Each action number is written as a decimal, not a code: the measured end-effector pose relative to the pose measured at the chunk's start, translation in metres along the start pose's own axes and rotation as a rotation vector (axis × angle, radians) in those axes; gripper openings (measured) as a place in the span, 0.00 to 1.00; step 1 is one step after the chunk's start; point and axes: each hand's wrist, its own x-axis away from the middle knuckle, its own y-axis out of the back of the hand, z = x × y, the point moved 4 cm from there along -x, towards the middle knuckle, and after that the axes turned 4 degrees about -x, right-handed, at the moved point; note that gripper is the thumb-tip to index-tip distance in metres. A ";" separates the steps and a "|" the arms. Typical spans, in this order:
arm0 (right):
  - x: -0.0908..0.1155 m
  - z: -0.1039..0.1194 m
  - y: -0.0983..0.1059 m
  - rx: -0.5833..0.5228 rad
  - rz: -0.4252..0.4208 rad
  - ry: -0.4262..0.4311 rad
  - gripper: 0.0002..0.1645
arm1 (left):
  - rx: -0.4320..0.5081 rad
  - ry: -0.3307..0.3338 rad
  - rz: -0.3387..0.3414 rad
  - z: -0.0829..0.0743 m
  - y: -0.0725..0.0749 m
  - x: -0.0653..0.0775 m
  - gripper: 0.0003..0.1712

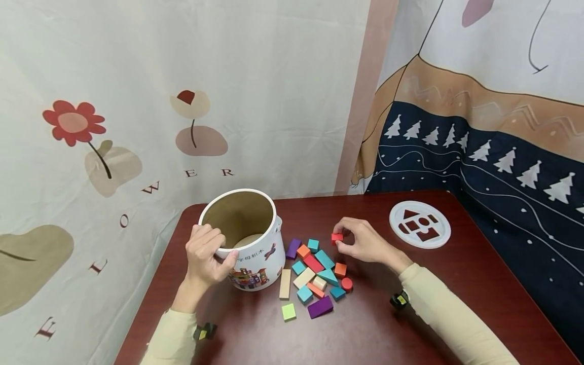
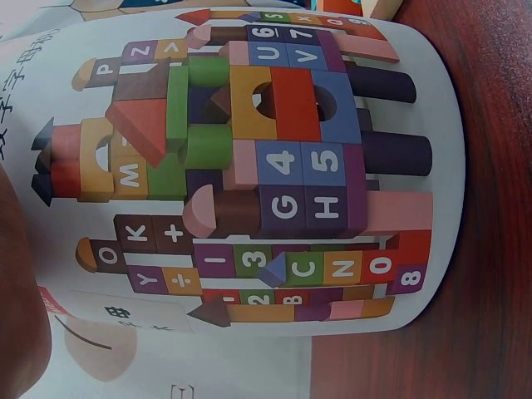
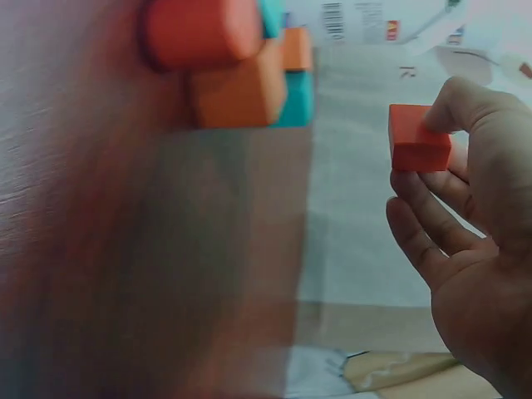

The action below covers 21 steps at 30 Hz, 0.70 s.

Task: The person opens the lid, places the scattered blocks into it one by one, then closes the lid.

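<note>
My left hand [image 1: 205, 253] grips the near rim of a white bucket [image 1: 260, 253], thumb outside and fingers over the edge. The bucket stands tilted slightly on the table, and its printed side with pictured letter blocks fills the left wrist view. Between thumb and fingers, my right hand [image 1: 362, 241] pinches a small red block [image 3: 418, 137], just right of the block pile. Loose wooden blocks lie beside the bucket: a red cylinder [image 1: 347, 284], an orange cube [image 1: 340, 269], a teal triangle [image 1: 328, 276], a purple block [image 1: 321, 307], a lime-green block [image 1: 289, 312] and several others.
A round white lid [image 1: 398, 225] with shaped cut-outs lies at the table's right rear. The dark red table [image 1: 365, 324] backs onto a printed curtain [image 1: 292, 101], with a dark blue tree-patterned one at right.
</note>
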 end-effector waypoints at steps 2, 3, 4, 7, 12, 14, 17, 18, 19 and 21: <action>-0.007 0.008 0.006 -0.009 -0.025 0.034 0.14 | 0.000 0.001 -0.002 0.000 0.000 0.000 0.23; -0.010 0.012 0.009 -0.009 -0.038 0.049 0.14 | 0.000 0.000 -0.003 0.000 0.000 0.000 0.24; -0.014 0.016 0.011 -0.012 -0.051 0.067 0.14 | 0.001 0.001 -0.002 0.000 0.000 0.000 0.24; -0.025 0.028 0.018 -0.032 -0.086 0.115 0.13 | 0.001 0.000 -0.002 0.000 0.000 0.000 0.24; -0.044 0.048 0.028 -0.059 -0.134 0.178 0.13 | 0.001 0.000 0.000 0.000 0.000 0.000 0.24; -0.051 0.056 0.032 -0.063 -0.155 0.198 0.13 | 0.001 0.001 0.001 0.001 0.000 0.000 0.23; -0.062 0.067 0.037 -0.064 -0.187 0.220 0.13 | 0.001 0.002 0.003 0.000 0.000 0.000 0.23; -0.065 0.071 0.038 -0.066 -0.196 0.227 0.13 | 0.001 0.002 0.003 0.000 0.000 0.000 0.23; -0.069 0.075 0.039 -0.067 -0.204 0.235 0.13 | 0.000 0.000 0.002 0.000 0.000 0.000 0.23; -0.076 0.081 0.041 -0.078 -0.214 0.249 0.12 | 0.000 -0.002 0.002 0.001 0.000 0.000 0.24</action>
